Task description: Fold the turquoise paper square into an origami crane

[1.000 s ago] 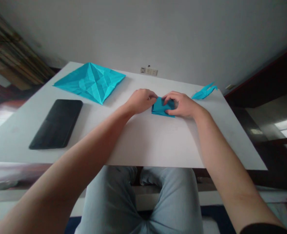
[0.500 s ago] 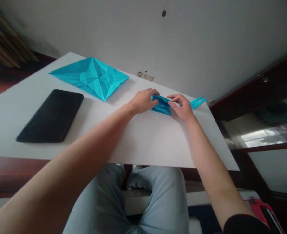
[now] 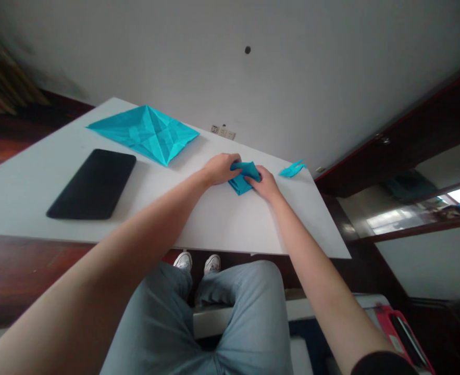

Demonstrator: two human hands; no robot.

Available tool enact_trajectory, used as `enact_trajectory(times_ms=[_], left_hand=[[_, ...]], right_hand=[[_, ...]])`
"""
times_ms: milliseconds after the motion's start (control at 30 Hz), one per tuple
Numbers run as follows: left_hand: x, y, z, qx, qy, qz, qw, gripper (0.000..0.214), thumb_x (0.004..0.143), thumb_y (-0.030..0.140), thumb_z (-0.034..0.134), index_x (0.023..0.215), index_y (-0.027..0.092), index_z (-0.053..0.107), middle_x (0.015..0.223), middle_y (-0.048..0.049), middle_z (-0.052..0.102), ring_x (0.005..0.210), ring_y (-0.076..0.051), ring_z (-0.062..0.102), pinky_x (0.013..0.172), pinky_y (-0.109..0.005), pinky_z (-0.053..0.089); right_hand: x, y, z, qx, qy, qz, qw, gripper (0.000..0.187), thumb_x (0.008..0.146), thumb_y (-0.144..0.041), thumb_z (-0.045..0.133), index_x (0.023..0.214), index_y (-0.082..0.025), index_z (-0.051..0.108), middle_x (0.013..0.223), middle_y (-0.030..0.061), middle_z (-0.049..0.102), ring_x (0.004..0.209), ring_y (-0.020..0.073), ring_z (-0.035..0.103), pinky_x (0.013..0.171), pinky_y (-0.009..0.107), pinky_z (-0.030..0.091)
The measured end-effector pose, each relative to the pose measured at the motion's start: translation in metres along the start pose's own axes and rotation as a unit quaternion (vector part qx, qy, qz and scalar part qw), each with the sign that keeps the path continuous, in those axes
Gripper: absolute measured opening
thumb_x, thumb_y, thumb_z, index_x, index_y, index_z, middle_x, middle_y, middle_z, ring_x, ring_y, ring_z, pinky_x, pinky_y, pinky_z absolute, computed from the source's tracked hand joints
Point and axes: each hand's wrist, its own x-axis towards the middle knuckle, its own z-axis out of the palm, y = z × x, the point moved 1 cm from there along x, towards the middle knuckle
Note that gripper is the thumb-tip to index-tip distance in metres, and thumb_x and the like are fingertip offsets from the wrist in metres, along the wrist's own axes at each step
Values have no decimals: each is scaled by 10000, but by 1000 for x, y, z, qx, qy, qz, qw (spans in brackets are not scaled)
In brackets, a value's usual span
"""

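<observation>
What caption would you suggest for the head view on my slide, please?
Both hands, left hand and right hand, fold blue paper on a white table.

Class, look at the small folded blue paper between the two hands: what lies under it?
The folded paper rests on the white table. Left hand and right hand cover its edges, so anything beneath them is hidden.

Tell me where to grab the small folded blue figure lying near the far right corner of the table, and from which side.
Take the small folded figure by its thicker body, not the thin points sticking out toward the wall. Come from above with the right hand, the nearer one, pinching the body's two sides. It lies flat and alone on the white table, so nothing blocks that approach, and the slim points would likely bend.
</observation>
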Motion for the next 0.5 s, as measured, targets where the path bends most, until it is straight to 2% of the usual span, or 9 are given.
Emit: enact_trajectory(times_ms=[67, 133, 233, 333, 433, 500], left_hand=[[-1, -2, 3, -14, 4, 6, 1000, 313, 1089, 362, 795, 1334, 201, 904, 1256, -150, 962, 1087, -344, 861, 933, -381, 583], [-3, -2, 6, -19, 19, 6, 1000, 312, 1081, 374, 790, 1310, 199, 910, 1207, -152, 959, 1061, -347, 854, 938, -389, 587], [-7, 3, 10, -17, 26, 2, 1000, 351, 1074, 401, 792, 1306, 171, 921, 1192, -179, 963, 1066, -374, 863, 955, -410, 605], [-15, 11, 10, -16, 34, -3, 999, 368, 1128, 402, 712, 1308, 168, 932, 1280, -189, 979, 1128, -370, 881, 990, -408, 627], [-26, 20, 8, -4, 30, -8, 1000, 386, 1181, 413, 636, 1154, 181, 944, 1179, -192, 981, 1052, -365, 877, 995, -424, 636], [-36, 28, 8, 6, 28, -11, 1000, 440, 1219, 403, 576, 1158, 182, 952, 1193, -210, 983, 1072, -378, 887, 1033, -443, 639]], right_hand=[[-7, -8, 2, -17, 8, 37, 999, 397, 950, -642, 843, 1088, -271, 823, 1127, 84, 884, 1084, 337, 764, 1089, 502, 619], [-16, -15, 3, -29, 30, 67, 997, 400, 970, -678, 810, 980, -280, 768, 972, 42, 809, 969, 299, 706, 961, 443, 559], [-34, -23, 4, -25, 49, 83, 995, 405, 977, -696, 760, 964, -293, 719, 895, 21, 754, 889, 280, 662, 871, 415, 507], [-52, -30, 5, -13, 68, 84, 994, 415, 1000, -709, 674, 1043, -298, 712, 978, 53, 807, 949, 306, 715, 901, 420, 548], [-65, -35, 5, -16, 87, 92, 992, 376, 1044, -672, 623, 1048, -305, 707, 1034, 82, 852, 1032, 336, 773, 963, 438, 587], [-69, -37, 5, -24, 98, 102, 990, 346, 1074, -647, 627, 1015, -314, 696, 1029, 91, 863, 1041, 347, 792, 985, 452, 606]])
